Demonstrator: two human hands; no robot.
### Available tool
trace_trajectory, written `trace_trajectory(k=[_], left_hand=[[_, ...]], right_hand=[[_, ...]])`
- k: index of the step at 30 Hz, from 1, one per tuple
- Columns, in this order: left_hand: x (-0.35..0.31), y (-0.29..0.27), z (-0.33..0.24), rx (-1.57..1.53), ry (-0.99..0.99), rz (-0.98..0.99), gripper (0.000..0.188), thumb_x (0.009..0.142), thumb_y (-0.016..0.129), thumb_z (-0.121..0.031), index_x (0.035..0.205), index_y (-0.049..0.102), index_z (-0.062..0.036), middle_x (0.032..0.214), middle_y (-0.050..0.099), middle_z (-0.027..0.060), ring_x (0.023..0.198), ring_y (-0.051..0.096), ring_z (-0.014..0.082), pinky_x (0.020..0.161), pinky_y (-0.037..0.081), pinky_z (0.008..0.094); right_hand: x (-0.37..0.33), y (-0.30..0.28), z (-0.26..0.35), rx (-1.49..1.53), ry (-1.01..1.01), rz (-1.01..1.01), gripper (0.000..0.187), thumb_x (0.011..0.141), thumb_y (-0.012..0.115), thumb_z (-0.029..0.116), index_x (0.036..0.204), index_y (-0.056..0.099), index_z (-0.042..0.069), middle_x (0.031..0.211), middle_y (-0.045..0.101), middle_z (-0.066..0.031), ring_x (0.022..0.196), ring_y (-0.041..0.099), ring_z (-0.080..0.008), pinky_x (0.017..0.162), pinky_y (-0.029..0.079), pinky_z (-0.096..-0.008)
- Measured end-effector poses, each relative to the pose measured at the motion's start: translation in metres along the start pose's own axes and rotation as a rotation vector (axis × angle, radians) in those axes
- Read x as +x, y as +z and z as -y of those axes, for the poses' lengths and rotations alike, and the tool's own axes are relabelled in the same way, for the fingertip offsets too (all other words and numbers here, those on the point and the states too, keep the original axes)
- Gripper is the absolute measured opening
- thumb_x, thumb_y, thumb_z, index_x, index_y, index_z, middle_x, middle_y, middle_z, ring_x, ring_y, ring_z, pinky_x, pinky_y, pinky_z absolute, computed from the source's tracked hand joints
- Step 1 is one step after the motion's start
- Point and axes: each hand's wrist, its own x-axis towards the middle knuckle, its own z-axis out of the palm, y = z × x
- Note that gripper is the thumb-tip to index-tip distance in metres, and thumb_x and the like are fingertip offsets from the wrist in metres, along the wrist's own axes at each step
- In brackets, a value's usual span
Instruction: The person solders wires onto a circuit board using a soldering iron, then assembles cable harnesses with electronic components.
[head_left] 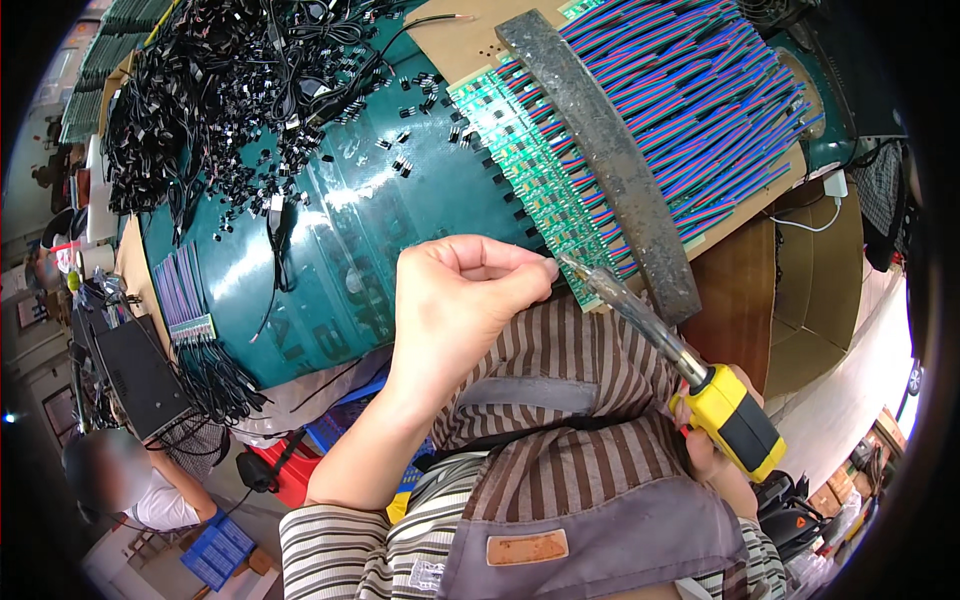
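Nearest is the striped apron (560,450) over the person's lap, with a grey panel and a brown patch. To its right, the right hand (703,455) has its fingers wrapped round the handle of a yellow and black soldering gun (740,425), which hides much of that hand. The gun's long barrel slants forward and left, passing over the near corner of a strip of green circuit boards (530,160), its tip close to their near end. Just left of that tip, the left hand (450,295) has thumb and forefinger closed in a pinch; whether something tiny sits between them I cannot tell. The hand also blocks part of the bench (370,215) behind it. Small black connectors line the boards' left edge. A heavy dark metal bar (620,160) lies across the coloured wires (690,110) leading off the boards to the right, covering a band of them, and brown sheet material (445,40) shows underneath. On the right, beside the bench, stands an open cardboard box (815,290). At the bench's left end lies another wired board (190,328); farther back, loose connectors and a heap of black cables (165,150) crowd the surface. Well off to the lower left is another person (165,495) in a white top.
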Motion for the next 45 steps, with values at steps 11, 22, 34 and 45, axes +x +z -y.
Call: trace_trajectory(k=[11,22,34,45], left_hand=[[0.0,0.002,0.0,0.006,-0.002,-0.027,0.012,0.074,0.072,0.001,0.083,0.069,0.0094,0.077,0.071,0.0137,0.064,0.067,0.0149,0.063,0.054,0.0244],[0.0,0.002,-0.002,0.006,-0.001,-0.025,0.012,0.074,0.071,0.001,0.082,0.069,0.0093,0.077,0.071,0.0136,0.064,0.066,0.0144,0.063,0.054,0.0237],[0.0,-0.022,-0.016,0.131,-0.024,0.068,0.017,0.076,0.076,-0.001,0.089,0.068,0.0076,0.087,0.072,0.0144,0.075,0.069,0.015,0.072,0.055,0.0237],[0.039,-0.049,-0.012,0.681,0.453,-0.497,0.012,0.08,0.072,-0.008,0.087,0.072,0.0022,0.071,0.068,0.006,0.061,0.057,0.0088,0.06,0.047,0.0243]], right_hand=[[-0.002,-0.001,0.001,-0.019,-0.058,-0.019,0.026,0.066,0.068,0.017,0.082,0.064,-0.002,0.079,0.065,-0.0146,0.066,0.064,-0.0273,0.061,0.052,-0.0326],[-0.02,-0.011,-0.012,-0.016,0.027,-0.014,0.043,0.073,0.067,0.036,0.09,0.062,-0.003,0.087,0.066,-0.0168,0.075,0.066,-0.0284,0.07,0.053,-0.0354],[-0.01,-0.01,-0.008,-0.055,0.011,-0.001,0.042,0.078,0.062,0.04,0.087,0.066,-0.001,0.087,0.065,-0.0165,0.079,0.065,-0.0331,0.072,0.053,-0.0387],[-0.014,-0.01,-0.008,-0.045,0.053,0.017,0.037,0.073,0.065,0.034,0.084,0.064,-0.001,0.084,0.064,-0.0151,0.073,0.065,-0.0315,0.065,0.053,-0.036]])
